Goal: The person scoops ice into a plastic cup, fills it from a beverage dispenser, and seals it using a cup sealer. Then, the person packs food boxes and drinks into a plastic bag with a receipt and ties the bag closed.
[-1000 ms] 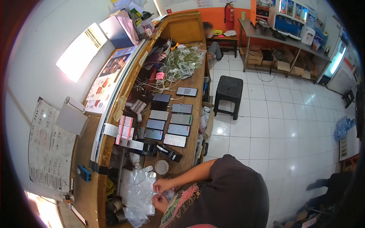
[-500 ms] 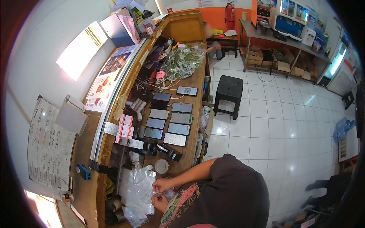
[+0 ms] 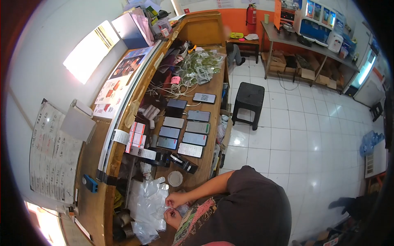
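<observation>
Near the bottom centre, my right hand is the upper of the two, its fingers pinched on clear plastic. Just below it, my left hand is also closed on the plastic, which is partly hidden between the hands. A spread of clear plastic bags lies on the wooden desk to the left of both hands. Above them stands a round clear container. Patterned cloth covers my lap beside the hands.
Several phones lie in rows on the desk, near a black device, boxes and cables. Filled plastic bags are piled farther up. A black stool stands on the tiled floor. A person is partly visible behind the desk.
The view has shifted slightly. The person behind the desk has shifted position, with less of them visible. My hands stay close together at the plastic, with almost no movement.
</observation>
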`<state>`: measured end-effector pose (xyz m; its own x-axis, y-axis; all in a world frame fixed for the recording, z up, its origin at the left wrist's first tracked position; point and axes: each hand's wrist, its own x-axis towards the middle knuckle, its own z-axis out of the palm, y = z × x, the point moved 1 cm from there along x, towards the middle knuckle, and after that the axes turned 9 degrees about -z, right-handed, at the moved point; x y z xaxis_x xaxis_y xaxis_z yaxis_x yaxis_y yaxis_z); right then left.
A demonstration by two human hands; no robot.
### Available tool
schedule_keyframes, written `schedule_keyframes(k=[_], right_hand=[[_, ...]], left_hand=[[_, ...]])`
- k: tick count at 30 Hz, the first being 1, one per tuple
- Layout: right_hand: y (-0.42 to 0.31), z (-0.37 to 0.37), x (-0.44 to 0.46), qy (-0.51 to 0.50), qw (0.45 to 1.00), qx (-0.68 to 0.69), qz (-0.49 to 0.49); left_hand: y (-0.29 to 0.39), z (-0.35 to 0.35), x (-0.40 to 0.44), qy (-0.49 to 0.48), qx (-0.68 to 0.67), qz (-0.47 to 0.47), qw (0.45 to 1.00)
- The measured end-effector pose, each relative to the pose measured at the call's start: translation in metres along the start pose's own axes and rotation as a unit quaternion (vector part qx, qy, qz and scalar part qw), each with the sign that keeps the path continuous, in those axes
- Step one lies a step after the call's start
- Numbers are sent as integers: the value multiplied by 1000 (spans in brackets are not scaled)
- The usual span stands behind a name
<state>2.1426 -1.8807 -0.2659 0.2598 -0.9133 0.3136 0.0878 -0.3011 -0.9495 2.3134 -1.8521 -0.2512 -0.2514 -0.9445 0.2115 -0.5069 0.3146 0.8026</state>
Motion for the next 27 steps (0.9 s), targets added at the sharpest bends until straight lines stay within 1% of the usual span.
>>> schedule_keyframes(k=[4,6,10,13,15,17,18,20,21,23,27], right_hand=[[7,2,0,21,1000,-16,-11],[8,2,0,0,1000,-9,1],[3,2,-1,-10,1000,-1,9],[6,4,-2,-11,1000,1,-3],[8,4,-2,8,1000,4,-23],[5,4,-2,14,1000,-14,-19],[4,4,-2,21,999,-34,-17],[10,5,-2,14,999,-44,-21],[13,6,-1,8,998,-56,-27],[18,5,0,5,998,-52,-23],[3,1,-2,5,998,-57,2]], left_hand=[[7,0,0,10,6,-12,1000],[5,1,-1,10,5,-14,1000],[-3,1,-1,15,2,0,1000],[5,-1,-1,20,13,3,1000],[7,-1,-2,20,24,1,1000],[5,-1,-1,26,12,61,998],[3,-1,-3,26,12,57,998],[3,0,-6,45,12,0,999],[0,0,-7,45,13,-4,999],[-4,2,-8,67,-10,29,997],[-1,5,-14,70,-55,-11,996]])
